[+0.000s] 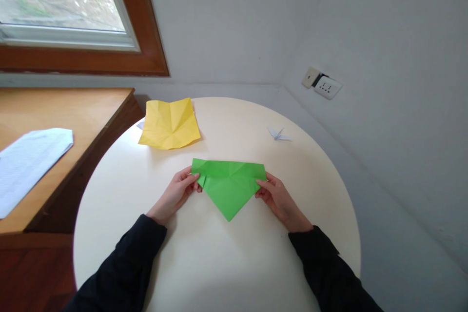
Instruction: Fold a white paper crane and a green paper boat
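Observation:
Between my two hands is a sheet of green origami paper (229, 183), creased, with a straight upper edge and one corner pointing down toward me. My left hand (181, 186) pinches its left end, thumb on top and fingers curled behind. At the other end my right hand (275, 194) grips it the same way, the thumb lying over the paper's edge. A small fold shows near my left thumb. How far the paper's underside is from the table cannot be made out.
A creased yellow paper sheet (170, 124) lies at the back left of the round white table (234, 258). A small white folded paper crane (279, 134) sits at the back right. Papers (34, 163) rest on a wooden desk (69, 102) at left. Walls stand behind and right.

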Action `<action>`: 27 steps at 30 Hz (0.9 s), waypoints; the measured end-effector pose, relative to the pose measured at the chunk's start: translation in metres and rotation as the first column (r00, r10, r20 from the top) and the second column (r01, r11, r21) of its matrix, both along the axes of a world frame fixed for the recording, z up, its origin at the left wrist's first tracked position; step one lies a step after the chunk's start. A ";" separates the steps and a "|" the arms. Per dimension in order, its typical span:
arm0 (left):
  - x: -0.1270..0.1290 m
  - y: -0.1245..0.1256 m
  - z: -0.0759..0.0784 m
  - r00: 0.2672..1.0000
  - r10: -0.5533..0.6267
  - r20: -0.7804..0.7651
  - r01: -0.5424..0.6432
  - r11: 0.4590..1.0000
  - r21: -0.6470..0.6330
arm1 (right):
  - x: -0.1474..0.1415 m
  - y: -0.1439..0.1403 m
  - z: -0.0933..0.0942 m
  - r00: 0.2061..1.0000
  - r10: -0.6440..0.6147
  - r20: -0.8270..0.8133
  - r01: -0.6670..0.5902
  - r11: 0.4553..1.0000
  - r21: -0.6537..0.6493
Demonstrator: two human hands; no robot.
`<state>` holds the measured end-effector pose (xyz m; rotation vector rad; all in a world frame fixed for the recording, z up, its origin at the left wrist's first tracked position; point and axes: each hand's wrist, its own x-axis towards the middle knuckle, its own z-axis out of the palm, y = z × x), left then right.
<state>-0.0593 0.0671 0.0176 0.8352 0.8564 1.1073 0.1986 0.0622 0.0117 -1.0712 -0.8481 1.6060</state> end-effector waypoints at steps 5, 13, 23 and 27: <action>-0.001 0.000 0.000 0.998 -0.008 0.056 0.008 1.000 -0.003 | 0.001 0.000 -0.001 0.998 -0.047 -0.035 0.045 0.998 -0.038; -0.006 0.001 -0.006 0.988 -0.059 0.140 0.063 0.998 -0.023 | 0.006 0.000 -0.002 0.994 -0.022 -0.103 0.016 0.999 -0.052; -0.006 0.005 -0.007 0.975 -0.017 0.222 0.025 0.999 -0.033 | 0.010 -0.001 -0.005 0.985 0.071 -0.155 -0.075 0.997 -0.019; -0.006 0.003 -0.007 0.984 -0.020 0.177 0.030 0.998 -0.049 | 0.010 0.000 -0.007 0.986 0.053 -0.160 -0.055 0.998 -0.010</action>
